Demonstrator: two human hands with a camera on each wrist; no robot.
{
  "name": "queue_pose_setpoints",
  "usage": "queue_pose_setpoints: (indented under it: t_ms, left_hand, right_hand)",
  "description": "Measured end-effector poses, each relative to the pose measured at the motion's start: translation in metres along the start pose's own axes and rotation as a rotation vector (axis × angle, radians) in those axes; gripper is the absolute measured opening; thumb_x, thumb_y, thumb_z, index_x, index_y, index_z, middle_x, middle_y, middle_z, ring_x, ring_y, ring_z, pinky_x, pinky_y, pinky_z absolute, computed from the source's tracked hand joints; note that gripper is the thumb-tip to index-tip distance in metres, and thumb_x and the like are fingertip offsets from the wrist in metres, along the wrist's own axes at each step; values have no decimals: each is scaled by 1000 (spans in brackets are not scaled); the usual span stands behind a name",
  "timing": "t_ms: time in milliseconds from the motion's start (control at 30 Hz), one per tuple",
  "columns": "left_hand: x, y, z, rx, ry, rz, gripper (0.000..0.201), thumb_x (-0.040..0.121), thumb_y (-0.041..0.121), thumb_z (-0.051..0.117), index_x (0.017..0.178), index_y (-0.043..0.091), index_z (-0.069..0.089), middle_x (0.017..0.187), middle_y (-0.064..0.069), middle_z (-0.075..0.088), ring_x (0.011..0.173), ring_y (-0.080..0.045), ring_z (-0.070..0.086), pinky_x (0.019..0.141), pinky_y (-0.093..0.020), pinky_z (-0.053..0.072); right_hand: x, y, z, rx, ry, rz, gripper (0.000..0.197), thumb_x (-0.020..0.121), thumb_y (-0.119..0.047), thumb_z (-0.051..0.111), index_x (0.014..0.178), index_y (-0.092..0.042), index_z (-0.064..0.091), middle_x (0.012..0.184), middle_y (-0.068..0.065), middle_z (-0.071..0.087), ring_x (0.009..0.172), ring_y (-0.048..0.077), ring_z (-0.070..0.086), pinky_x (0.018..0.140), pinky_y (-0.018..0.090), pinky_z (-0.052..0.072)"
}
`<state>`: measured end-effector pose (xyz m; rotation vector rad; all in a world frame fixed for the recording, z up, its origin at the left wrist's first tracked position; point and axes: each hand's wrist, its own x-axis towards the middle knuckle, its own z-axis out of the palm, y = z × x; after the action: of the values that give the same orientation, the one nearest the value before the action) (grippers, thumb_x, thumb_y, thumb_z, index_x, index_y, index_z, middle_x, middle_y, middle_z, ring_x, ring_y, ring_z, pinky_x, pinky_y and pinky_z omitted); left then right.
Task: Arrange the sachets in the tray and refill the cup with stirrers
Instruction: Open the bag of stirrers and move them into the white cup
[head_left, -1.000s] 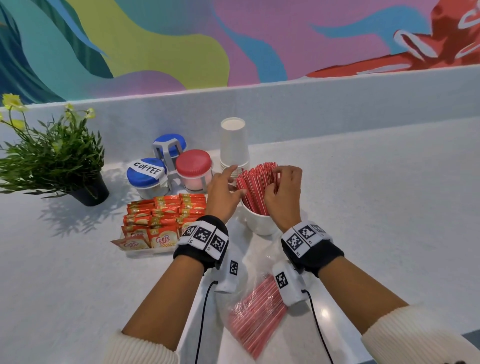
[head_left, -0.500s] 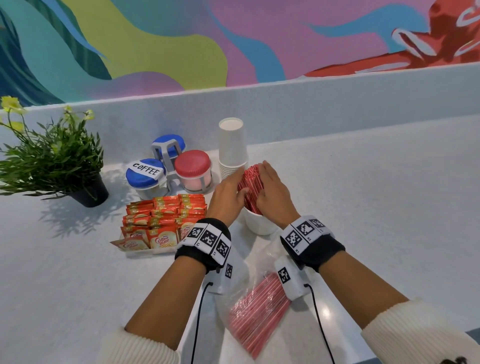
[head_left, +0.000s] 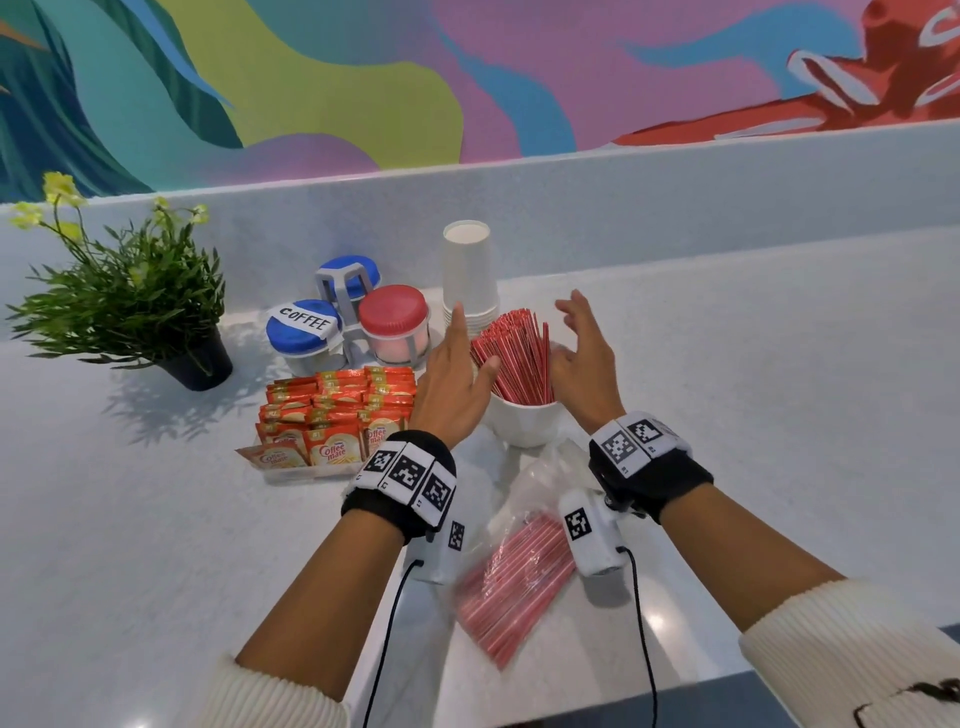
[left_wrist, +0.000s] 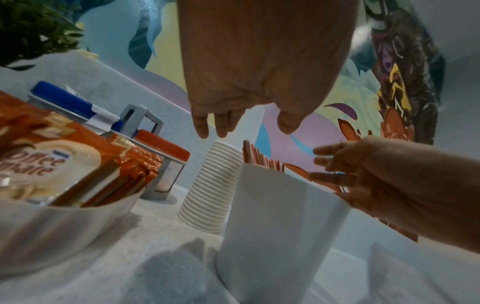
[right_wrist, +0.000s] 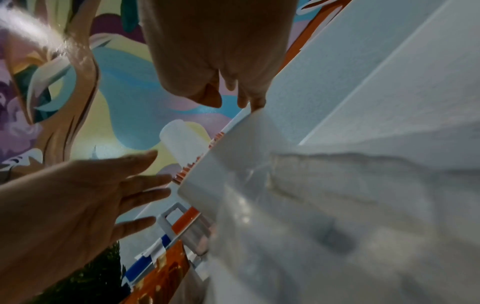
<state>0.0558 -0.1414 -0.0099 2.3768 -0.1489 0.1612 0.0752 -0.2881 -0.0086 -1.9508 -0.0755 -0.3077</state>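
Observation:
A white cup (head_left: 524, 421) (left_wrist: 275, 222) (right_wrist: 221, 164) stands mid-counter, packed with red stirrers (head_left: 517, 358) (left_wrist: 262, 158) that fan upward. My left hand (head_left: 452, 384) (left_wrist: 241, 121) is open just left of the bundle, its fingers straight. On the other side my right hand (head_left: 582, 358) (right_wrist: 233, 96) is open too, a little apart from the stirrers. A white tray (head_left: 306, 470) (left_wrist: 64, 224) to the left holds rows of orange Coffee-mate sachets (head_left: 337, 410) (left_wrist: 52, 160). A clear bag of red stirrers (head_left: 514, 577) lies near my wrists.
A stack of white paper cups (head_left: 469, 275) (left_wrist: 213, 185) stands behind the cup. Jars with blue and red lids in a grey rack (head_left: 353, 322) sit behind the tray. A potted plant (head_left: 130, 306) is at far left. A low wall (head_left: 675, 192) backs the counter.
Half a second ago both hands pressed the stirrer bundle together. They have since let go and spread apart, and the stirrers have fanned out in the cup.

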Motion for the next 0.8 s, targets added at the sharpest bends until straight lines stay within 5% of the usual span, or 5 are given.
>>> queue_pose_setpoints:
  t_ms: [200, 333, 500, 633, 800]
  left_hand:
    - [-30, 13, 2, -109, 93, -100, 60, 93, 23, 50, 144, 9, 22, 145, -14, 28, 135, -28, 30, 112, -42, 28]
    - [-57, 16, 12, 14, -161, -223, 44, 92, 26, 49, 132, 11, 39, 134, -13, 37, 127, -29, 35, 104, -38, 32]
    - [-86, 13, 25, 265, -588, -351, 58, 88, 41, 57, 134, 10, 40, 137, -12, 41, 127, -27, 41, 101, -35, 36]
    - [-108, 13, 39, 454, -597, -360, 72, 77, 47, 69, 129, 8, 39, 131, -11, 40, 123, -28, 39, 99, -39, 39]
    - [-121, 12, 46, 481, -606, -340, 59, 81, 40, 67, 124, 9, 44, 128, -10, 45, 121, -28, 43, 100, -40, 40]
  right_hand:
    - [-19, 13, -33, 100, 155, 127, 22, 86, 3, 42, 101, -11, 50, 99, 18, 63, 82, 24, 58, 72, 31, 51]
    - [-42, 29, -41, 140, -6, 361, 4, 87, -8, 46, 91, -10, 45, 70, 14, 59, 51, 21, 54, 51, 28, 48]
    - [-72, 45, -38, 68, -326, 403, 20, 88, -6, 48, 70, -8, 56, 63, 10, 58, 50, 19, 54, 52, 26, 48]
    - [-88, 52, -38, -307, -564, 164, 39, 84, -1, 53, 53, -23, 50, 57, -10, 50, 56, 3, 45, 52, 8, 34]
    - [-93, 56, -38, -274, -693, 181, 15, 78, 5, 54, 73, -2, 66, 69, 9, 57, 63, 13, 49, 56, 18, 37]
